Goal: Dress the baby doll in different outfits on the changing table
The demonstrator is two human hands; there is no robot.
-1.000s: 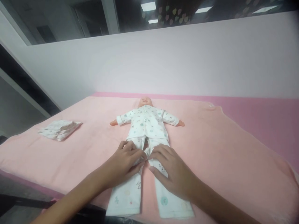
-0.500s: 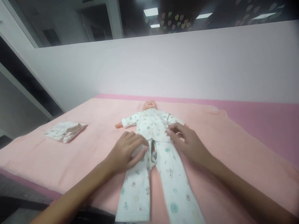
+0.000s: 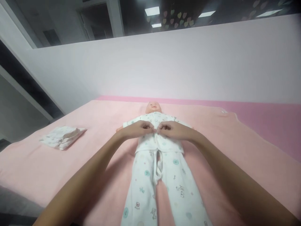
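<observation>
A baby doll [image 3: 153,107] lies on its back on a pink blanket [image 3: 98,147], dressed in a white printed shirt [image 3: 160,142] and matching white trousers [image 3: 143,185]. My left hand [image 3: 138,128] and my right hand [image 3: 172,129] meet over the middle of the doll's chest. Both hands are closed, pinching the shirt's front edges on either side of its button line. My forearms reach in from the bottom corners and hide the doll's arms.
A folded white printed cloth [image 3: 61,137] lies on the blanket at the left. A darker pink surface [image 3: 270,119] shows beyond the blanket at the right. A pale wall [image 3: 164,62] stands behind. The table's near left edge drops off at the bottom left.
Both hands have moved up from the trousers' waist to the shirt's chest and closed on its front. The view has shifted closer, so the trouser legs run off the bottom.
</observation>
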